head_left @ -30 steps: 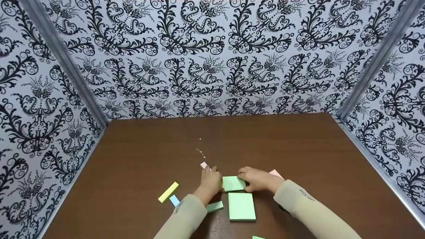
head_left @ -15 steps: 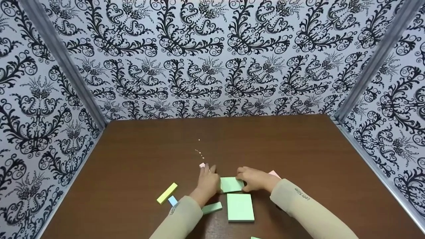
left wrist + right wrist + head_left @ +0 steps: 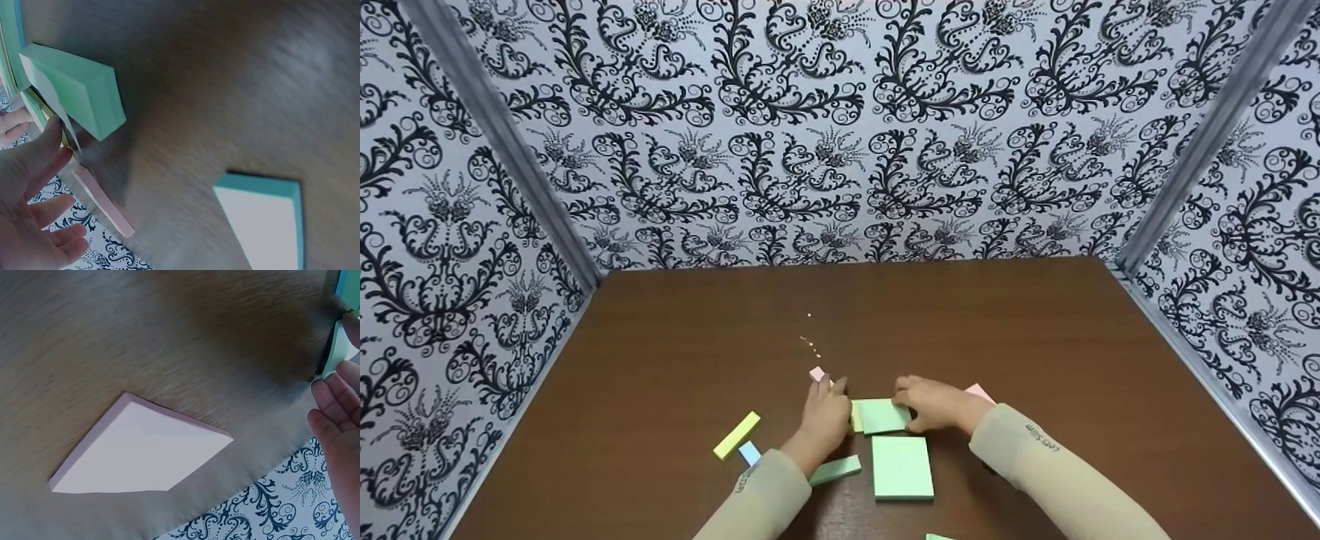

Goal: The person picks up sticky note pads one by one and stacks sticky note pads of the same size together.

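Observation:
In the head view my right hand [image 3: 941,405] pinches the right side of a green sticky note pad [image 3: 883,417]. Thumb and fingers bracket its edges in the right wrist view. A yellow sticky note pad [image 3: 856,417] peeks out from the green one's left side. My left hand [image 3: 826,416] grips that yellow pad's left end between thumb and forefinger, its other fingers loosely spread in the left wrist view. Just nearer lies a larger green pad [image 3: 902,469]. A narrow green pad [image 3: 79,90] with a lifted top sheet lies by my left wrist.
Left on the brown table [image 3: 697,330] lie a yellow strip pad [image 3: 737,435] and a blue pad [image 3: 749,453]. A pink strip [image 3: 817,373] is beyond my left hand. A pink pad [image 3: 143,450] sits behind my right wrist. Patterned walls [image 3: 840,150] enclose the table.
My left hand has shifted slightly left, and more of the yellow pad shows beside the green one. The right hand stays on the green pad.

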A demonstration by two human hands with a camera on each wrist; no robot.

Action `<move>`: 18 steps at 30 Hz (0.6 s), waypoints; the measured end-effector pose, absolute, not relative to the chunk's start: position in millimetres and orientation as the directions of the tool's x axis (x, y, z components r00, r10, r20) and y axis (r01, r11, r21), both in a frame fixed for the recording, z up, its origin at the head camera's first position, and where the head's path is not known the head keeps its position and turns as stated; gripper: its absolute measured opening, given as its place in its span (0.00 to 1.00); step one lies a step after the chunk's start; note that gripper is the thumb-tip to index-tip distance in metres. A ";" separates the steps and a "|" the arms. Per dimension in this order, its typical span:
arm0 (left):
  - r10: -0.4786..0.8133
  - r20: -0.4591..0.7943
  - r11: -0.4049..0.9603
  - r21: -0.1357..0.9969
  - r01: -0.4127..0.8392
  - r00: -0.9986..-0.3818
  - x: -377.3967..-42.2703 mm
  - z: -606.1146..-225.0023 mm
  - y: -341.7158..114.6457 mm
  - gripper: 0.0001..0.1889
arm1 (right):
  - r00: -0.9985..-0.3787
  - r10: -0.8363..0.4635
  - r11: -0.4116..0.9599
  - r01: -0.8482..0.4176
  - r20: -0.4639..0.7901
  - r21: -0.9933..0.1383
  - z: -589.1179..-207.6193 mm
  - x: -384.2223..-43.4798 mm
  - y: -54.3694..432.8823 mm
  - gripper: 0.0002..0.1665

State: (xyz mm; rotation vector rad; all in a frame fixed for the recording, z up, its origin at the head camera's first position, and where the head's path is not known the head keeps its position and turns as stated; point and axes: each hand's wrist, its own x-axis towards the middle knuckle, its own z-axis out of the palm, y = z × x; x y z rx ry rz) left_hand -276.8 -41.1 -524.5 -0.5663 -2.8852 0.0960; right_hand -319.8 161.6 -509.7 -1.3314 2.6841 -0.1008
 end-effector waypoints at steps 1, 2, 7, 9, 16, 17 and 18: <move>0.382 0.183 0.924 -0.099 0.369 -0.906 -276.8 -524.4 -41.2 0.04 | -0.597 -0.796 0.606 -0.787 -0.102 -0.119 -509.4 -319.9 161.3 0.14; 0.381 0.183 0.924 -0.100 0.369 -0.906 -276.9 -524.3 -41.3 0.04 | -0.596 -0.796 0.605 -0.788 -0.104 -0.116 -509.2 -320.1 160.9 0.14; 0.375 0.185 0.927 -0.102 0.362 -0.908 -279.3 -524.5 -41.6 0.04 | -0.595 -0.797 0.604 -0.789 -0.107 -0.113 -508.7 -321.0 157.8 0.12; 0.377 0.191 0.926 -0.094 0.365 -0.906 -280.3 -525.2 -41.6 0.03 | -0.600 -0.792 0.610 -0.782 -0.111 -0.125 -508.2 -321.5 156.0 0.10; 0.374 0.181 0.928 -0.064 0.368 -0.910 -282.1 -526.1 -40.5 0.07 | -0.622 -0.773 0.634 -0.762 -0.124 -0.134 -504.3 -318.7 150.2 0.06; 0.369 0.168 0.929 -0.058 0.365 -0.914 -282.1 -525.6 -40.4 0.08 | -0.622 -0.773 0.634 -0.763 -0.123 -0.126 -504.1 -318.0 149.8 0.06; 0.365 0.157 0.931 -0.053 0.361 -0.918 -282.2 -525.2 -40.4 0.08 | -0.619 -0.777 0.630 -0.768 -0.119 -0.117 -504.5 -318.0 149.5 0.06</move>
